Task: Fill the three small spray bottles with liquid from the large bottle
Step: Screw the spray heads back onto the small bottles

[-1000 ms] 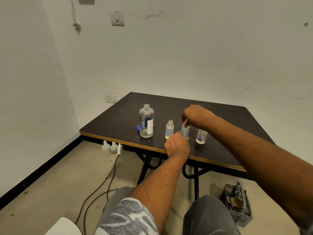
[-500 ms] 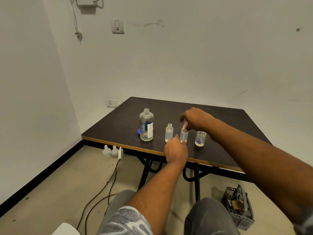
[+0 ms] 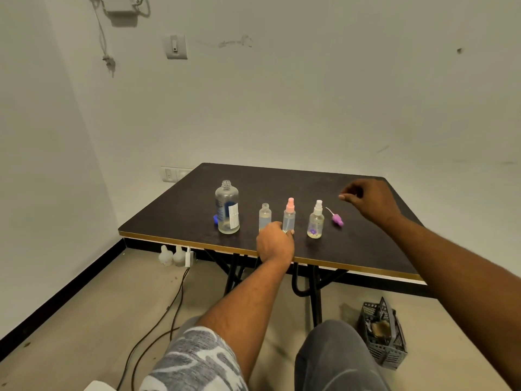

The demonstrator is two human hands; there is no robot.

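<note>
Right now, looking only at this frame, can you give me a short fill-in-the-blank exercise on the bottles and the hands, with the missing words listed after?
1. The spray head lying loose on the table is ____ in colour.
2. The left hand grips the base of the middle small bottle, whose spray head is ____.
3. Only ____ small bottle stands without a spray head.
4. The right hand hovers over the table holding ____.

Missing words: purple; pink; one; nothing.

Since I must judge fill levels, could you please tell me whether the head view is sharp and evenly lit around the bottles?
Head view: even light, no strong glare on the large bottle; the pink-capped bottle is sharp but tiny, its level hard to read; the wide lens stretches the frame's corners.
</note>
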